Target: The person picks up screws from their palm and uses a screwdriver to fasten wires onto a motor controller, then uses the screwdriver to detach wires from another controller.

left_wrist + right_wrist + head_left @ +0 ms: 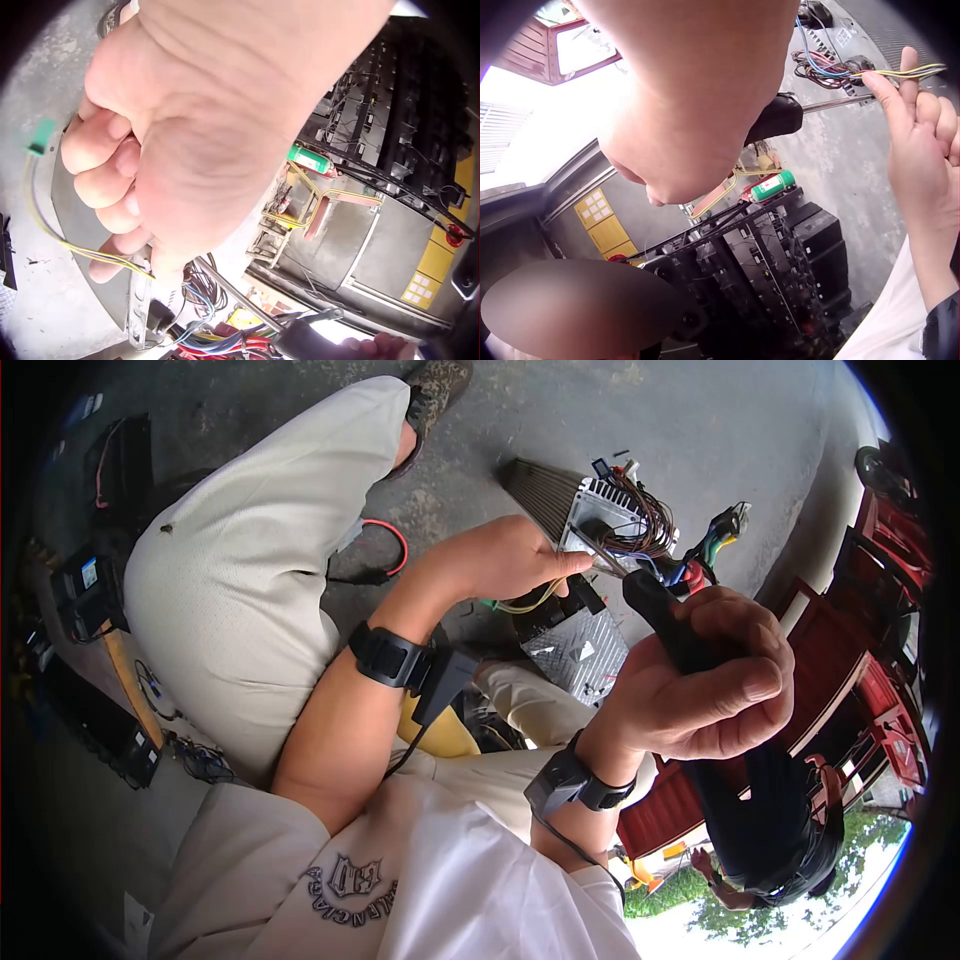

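A finned metal controller box, with a bundle of brown wires at its plugs, sits on the floor. My left hand is beside it and pinches thin yellow wires between thumb and forefinger. Its other fingers are curled in. From that pinch the wires run out to a small green connector. My right hand grips the black handle of a screwdriver. The screwdriver's metal shaft points toward the box, with its tip near the left thumb and the wires.
A silver patterned-metal case lies below the box. Thick coloured cables spread to its right. A person in dark clothes stands near a red metal frame. A red cable loops by my leg. Black racks stand behind.
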A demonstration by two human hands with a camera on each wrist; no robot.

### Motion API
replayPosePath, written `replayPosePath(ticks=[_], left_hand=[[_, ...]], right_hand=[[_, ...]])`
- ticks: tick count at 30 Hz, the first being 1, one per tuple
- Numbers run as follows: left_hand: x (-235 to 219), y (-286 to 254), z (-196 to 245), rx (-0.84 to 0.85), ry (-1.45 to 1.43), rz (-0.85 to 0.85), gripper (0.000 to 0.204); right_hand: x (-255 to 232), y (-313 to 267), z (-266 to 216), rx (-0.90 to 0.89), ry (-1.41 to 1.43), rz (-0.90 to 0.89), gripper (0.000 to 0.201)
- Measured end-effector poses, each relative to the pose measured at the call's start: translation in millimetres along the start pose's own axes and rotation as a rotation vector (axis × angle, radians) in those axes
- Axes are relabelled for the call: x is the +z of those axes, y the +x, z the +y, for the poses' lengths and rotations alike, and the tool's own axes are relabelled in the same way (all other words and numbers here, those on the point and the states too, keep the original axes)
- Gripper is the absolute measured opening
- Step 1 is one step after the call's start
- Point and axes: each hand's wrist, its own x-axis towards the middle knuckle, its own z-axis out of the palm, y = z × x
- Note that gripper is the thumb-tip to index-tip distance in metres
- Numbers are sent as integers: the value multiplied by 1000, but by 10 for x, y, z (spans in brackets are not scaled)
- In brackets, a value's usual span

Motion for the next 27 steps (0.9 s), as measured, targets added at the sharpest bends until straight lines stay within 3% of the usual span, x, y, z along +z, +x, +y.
replayPosePath(ticks=[2,8,12,14,21,24,27], left_hand=[[30,59,-97,68,-11,56,60],[19,46,-34,8,-61,63,52],[39,18,8,73,-163,86,50],[79,73,-80,82,-115,105,49],[108,106,-130,50,-134,103,49],[89,90,-96,21,-146,86,50],[104,86,-116,67,-172,94,53]], right_hand=[[7,-1,19,-26,10,-14,31],[41,7,-19,44,97,-19,26],[65,13,-17,18,48,-25,26],[112,4,-25,43,-17,104,25],[175,35,-65,79,-23,156,24],[119,123,-22,-70,-98,-71,25],[85,173,-24,-52,-118,-153,23]])
